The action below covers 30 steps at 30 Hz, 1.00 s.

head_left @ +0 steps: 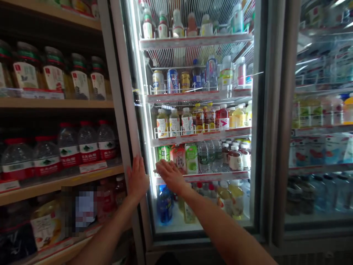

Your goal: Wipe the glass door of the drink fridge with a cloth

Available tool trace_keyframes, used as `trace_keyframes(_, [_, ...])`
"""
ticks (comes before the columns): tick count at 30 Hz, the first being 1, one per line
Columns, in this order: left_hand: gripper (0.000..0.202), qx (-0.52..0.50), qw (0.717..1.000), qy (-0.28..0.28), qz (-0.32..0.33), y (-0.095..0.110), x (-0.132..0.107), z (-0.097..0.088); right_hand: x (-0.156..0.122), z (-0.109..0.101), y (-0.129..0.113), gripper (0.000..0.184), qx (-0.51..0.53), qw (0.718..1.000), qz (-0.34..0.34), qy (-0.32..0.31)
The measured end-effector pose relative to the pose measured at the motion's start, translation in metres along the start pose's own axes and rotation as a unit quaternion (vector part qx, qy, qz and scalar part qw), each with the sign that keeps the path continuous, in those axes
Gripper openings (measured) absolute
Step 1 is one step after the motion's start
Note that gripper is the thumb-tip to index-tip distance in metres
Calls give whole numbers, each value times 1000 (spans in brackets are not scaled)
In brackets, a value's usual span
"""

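Observation:
My left hand (pixel 138 178) lies flat against the metal door frame (pixel 129 121) of a glass-fronted drinks cooler, holding nothing. My right hand (pixel 169 176) reaches to the right of it, palm down with fingers spread, just above the lip of a white wire shelf (pixel 209 176). Close behind those fingers stand a pink-labelled drink bottle (pixel 178 158) and a green-labelled bottle (pixel 191 159). A blue bottle (pixel 164 206) stands on the shelf below. I cannot tell whether my right hand touches the glass or is inside the cooler.
Wooden shelves (pixel 55 103) at the left hold large labelled jars (pixel 26 70) and red-capped water bottles (pixel 46 158). Higher cooler shelves carry cans and bottles (pixel 172 81). A second cooler door (pixel 322 110) stands at the right.

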State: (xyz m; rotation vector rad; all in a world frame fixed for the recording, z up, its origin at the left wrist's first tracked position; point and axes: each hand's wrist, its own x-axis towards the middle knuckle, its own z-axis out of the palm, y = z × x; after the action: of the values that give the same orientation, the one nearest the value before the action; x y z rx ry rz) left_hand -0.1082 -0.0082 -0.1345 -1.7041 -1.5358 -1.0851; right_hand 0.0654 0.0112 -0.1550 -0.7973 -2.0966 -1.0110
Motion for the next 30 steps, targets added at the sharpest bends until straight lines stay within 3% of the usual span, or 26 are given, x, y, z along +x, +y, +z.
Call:
trace_keyframes(3, [66,0,1000,-14,9,10,-7,9,-30,-24,52,58,-59,987,134,62])
trace_keyframes(5, [64,-4,999,-35,33,24,-11,16,-45,-39,83,58,-96,958,242,120])
trace_keyframes(7, [64,-10,997,-46,56,42,-14,21,-53,-44,95,57,-114,935,300,155])
trace_keyframes(9, [64,-14,996,-43,80,60,-16,25,-55,-39,86,58,-109,943,281,143])
trace_keyframes(11, [64,-16,994,-34,103,74,-17,27,-55,-28,63,58,-89,968,212,100])
trace_keyframes(13, [65,-18,992,-28,123,82,-18,29,-59,-18,44,57,-68,987,136,51])
trace_keyframes(15, [67,-16,991,-24,131,84,-18,30,-72,-17,40,57,-55,994,88,16])
trace_keyframes(17, [67,-14,991,-23,132,82,-18,32,-95,-26,57,58,-63,993,100,11])
trace_keyframes(19, [66,-14,991,-26,134,82,-20,35,-121,-40,87,59,-94,978,183,44])
trace_keyframes(21, [64,-15,989,-34,143,87,-23,37,-139,-53,115,60,-129,941,295,103])
trace_keyframes(23, [61,-11,987,-44,156,96,-27,40,-144,-58,127,59,-143,909,364,146])
trace_keyframes(25, [59,-8,983,-54,177,108,-31,43,-138,-54,119,59,-134,915,354,139])
trace_keyframes(30, [63,1,974,-72,214,126,-36,43,-125,-32,72,58,-91,981,171,18])
